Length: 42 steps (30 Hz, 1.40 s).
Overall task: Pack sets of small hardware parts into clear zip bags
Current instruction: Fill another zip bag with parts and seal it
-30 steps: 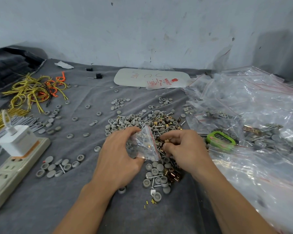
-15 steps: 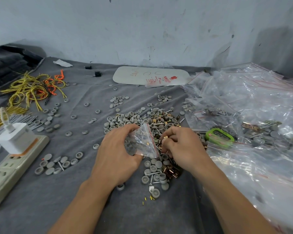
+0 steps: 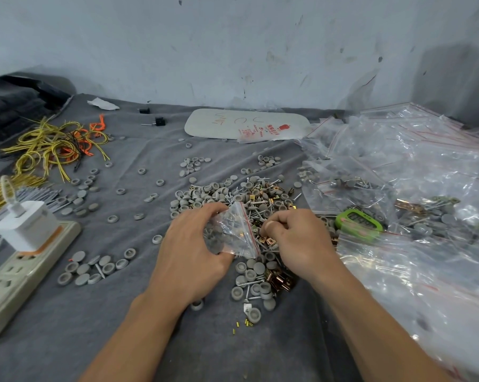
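Over the grey cloth (image 3: 67, 340), left hand (image 3: 188, 252) grips a clear zip bag (image 3: 234, 232) holding some parts, just above the hardware pile (image 3: 249, 197). Right hand (image 3: 301, 241) curls tight beside the bag's red edge; pinched item unclear.

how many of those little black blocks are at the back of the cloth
2. One black block lies left of the white board; the second black block lies closer to that board, slightly nearer. Others may hide under the clear bags.
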Motion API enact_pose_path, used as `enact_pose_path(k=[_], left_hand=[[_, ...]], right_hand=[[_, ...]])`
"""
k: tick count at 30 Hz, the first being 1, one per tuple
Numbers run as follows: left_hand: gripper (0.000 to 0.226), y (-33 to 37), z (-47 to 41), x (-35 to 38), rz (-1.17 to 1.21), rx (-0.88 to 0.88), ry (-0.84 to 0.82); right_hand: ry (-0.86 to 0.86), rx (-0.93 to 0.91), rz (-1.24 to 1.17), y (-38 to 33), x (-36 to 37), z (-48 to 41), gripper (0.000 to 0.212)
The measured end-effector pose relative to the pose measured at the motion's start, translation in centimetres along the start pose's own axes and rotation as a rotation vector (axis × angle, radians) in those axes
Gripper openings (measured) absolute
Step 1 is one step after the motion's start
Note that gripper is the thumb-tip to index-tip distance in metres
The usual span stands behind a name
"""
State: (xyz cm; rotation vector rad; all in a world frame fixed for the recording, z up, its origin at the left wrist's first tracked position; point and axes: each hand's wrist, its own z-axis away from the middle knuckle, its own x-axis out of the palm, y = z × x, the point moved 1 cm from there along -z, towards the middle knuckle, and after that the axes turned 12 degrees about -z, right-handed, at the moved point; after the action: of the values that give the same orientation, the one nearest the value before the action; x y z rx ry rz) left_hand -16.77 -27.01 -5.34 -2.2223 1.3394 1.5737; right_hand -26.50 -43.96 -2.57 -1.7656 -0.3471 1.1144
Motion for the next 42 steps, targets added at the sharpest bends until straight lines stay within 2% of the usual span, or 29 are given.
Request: enact_pose_path(k=[6,12,25,28,30,32,35,37,40,42], left_hand=[[0.065,-0.1,0.0,0.0,0.004,-0.001,0.001],[0.063,0.0,0.0,0.0,0.028,-0.001,0.006],[0.066,-0.3,-0.1,0.3,0.014,-0.004,0.008],[0.066,-0.3,-0.1,0.3,0.008,-0.002,0.006],[0.066,-0.3,-0.1,0.4,0.006,-0.001,0.012],[0.065,-0.3,-0.1,0.4,0.003,0.001,0.016],[0.065,-0.3,-0.1,0.4,-0.005,0.006,0.016],[0.065,-0.3,-0.1,0.4,-0.003,0.01,0.018],[0.063,-0.2,-0.1,0.2,0.012,0.019,0.025],[0.063,-0.2,-0.1,0.2,0.019,0.021,0.026]], right_hand=[[-0.083,-0.066,0.0,0.3,0.2,0.1,0.011],[-0.03,-0.022,-0.092,0.4,0.2,0.0,0.019],[-0.039,-0.003,0.072,0.3,0.2,-0.2,0.033],[-0.026,-0.027,0.095,0.4,0.1,-0.3,0.044],[-0.048,-0.058,0.07,0.5,0.1,-0.2,0.042],[-0.072,-0.064,-0.039,0.5,0.2,0.0,0.036],[-0.068,0.035,-0.414,0.3,0.2,-0.1,0.027],[-0.097,0.102,-0.627,0.1,0.1,-0.1,0.029],[-0.184,0.177,-0.807,-0.3,0.0,0.2,0.032],[-0.215,0.205,-0.83,-0.5,0.2,0.4,0.034]])
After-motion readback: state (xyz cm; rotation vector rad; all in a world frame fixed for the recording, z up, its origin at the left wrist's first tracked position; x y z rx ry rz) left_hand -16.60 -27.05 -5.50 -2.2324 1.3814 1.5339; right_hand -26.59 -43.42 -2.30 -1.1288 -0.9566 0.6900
